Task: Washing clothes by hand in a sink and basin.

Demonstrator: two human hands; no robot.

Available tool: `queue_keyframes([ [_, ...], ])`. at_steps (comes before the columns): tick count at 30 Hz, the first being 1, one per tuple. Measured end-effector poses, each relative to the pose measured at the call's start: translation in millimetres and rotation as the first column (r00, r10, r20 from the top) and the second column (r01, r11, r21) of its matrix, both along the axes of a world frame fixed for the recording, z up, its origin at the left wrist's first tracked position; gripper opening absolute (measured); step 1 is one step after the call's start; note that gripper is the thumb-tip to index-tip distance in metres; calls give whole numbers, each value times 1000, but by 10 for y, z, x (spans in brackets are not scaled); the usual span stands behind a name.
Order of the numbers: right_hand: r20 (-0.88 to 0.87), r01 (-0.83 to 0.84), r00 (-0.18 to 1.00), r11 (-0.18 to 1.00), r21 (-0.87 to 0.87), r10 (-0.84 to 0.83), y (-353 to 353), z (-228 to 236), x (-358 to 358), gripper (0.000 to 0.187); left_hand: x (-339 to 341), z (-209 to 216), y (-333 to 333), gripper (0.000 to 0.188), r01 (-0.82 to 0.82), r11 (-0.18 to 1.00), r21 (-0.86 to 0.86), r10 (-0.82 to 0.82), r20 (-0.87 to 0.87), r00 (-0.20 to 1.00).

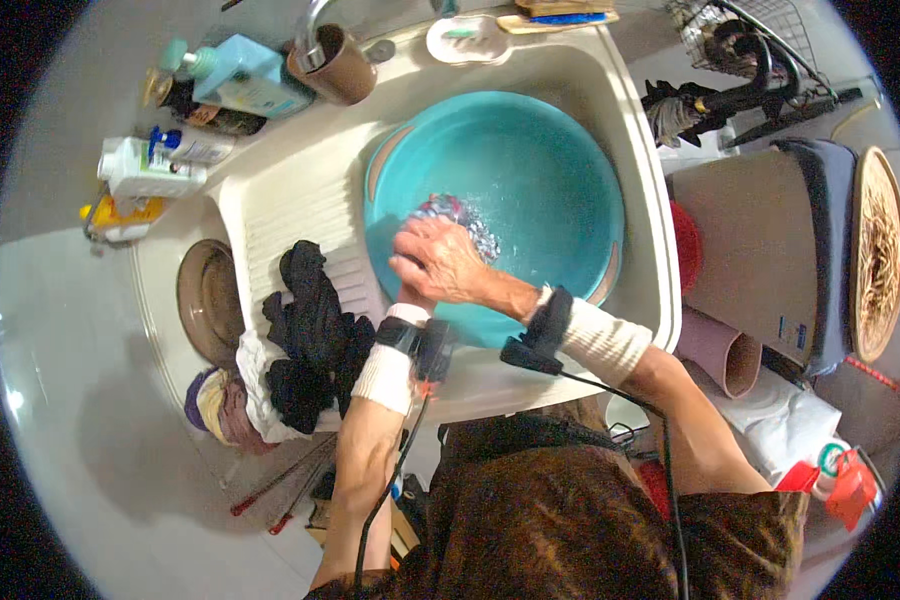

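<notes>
Patterned cloth (442,207): it lies bunched in the turquoise basin (560,180), left of the middle, partly covered by my hands. It looks wet, so loose folds could slip from me under uneven pressure.
Right hand (445,260): laid across the left, fingers curled downward; I cannot tell whether they grip fabric.
Left hand (416,292): mostly hidden beneath the right, so I cannot tell what its fingers do.
Cream cuffs (605,340): one at each wrist, near the basin's front rim. They could soak through if I dip lower.
Black cable (665,450): runs from my right wrist strap (545,335) toward my body; it could catch on the sink's front edge if I pull back sharply.
Black garment (310,340): heaped on the ribbed washboard (305,190), just beside my left forearm, with a white cloth (255,385) at its left. A sideways elbow could drag either off.
Sink (647,190): surrounds the basin; hard rubbing could splash water over its rim.
Blue pump bottle (255,80): stands among others along the far left ledge.
Brown cup (345,75): beyond the washboard, by the tap (315,20); a long reach could knock it over.
</notes>
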State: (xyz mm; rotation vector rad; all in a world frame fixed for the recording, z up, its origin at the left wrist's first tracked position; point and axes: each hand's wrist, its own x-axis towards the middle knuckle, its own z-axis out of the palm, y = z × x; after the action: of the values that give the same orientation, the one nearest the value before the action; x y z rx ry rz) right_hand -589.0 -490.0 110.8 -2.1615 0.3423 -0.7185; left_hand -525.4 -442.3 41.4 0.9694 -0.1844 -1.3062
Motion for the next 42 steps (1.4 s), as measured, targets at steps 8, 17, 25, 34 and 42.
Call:
queue_keyframes([
  [8, -107, 63, 987, 903, -425, -120, -960, -467, -115, 16, -147, 302, -409, 18, -237, 903, 358, 243, 28, 970],
  [17, -800, -680, 518, 713, -172, 302, -1407, -590, -1218, 36, 207, -2, 136, 18, 18, 909, 416, -407, 877, 254],
  [25, -840, -183, 529, 983, 28, 122, -899, -1342, -856, 46, -94, 54, -120, 59, 112, 713, 692, -561, 467, 683],
  [34, -354, 185, 934, 916, 356, -51, -574, -741, -442, 36, 91, -643, -115, 82, 327, 838, 437, -265, -197, 944],
  [42, -153, 154, 978, 986, 56, -144, -156, 14, -198, 20, -218, -280, -240, 46, 135, 987, 90, -161, 472, 866],
])
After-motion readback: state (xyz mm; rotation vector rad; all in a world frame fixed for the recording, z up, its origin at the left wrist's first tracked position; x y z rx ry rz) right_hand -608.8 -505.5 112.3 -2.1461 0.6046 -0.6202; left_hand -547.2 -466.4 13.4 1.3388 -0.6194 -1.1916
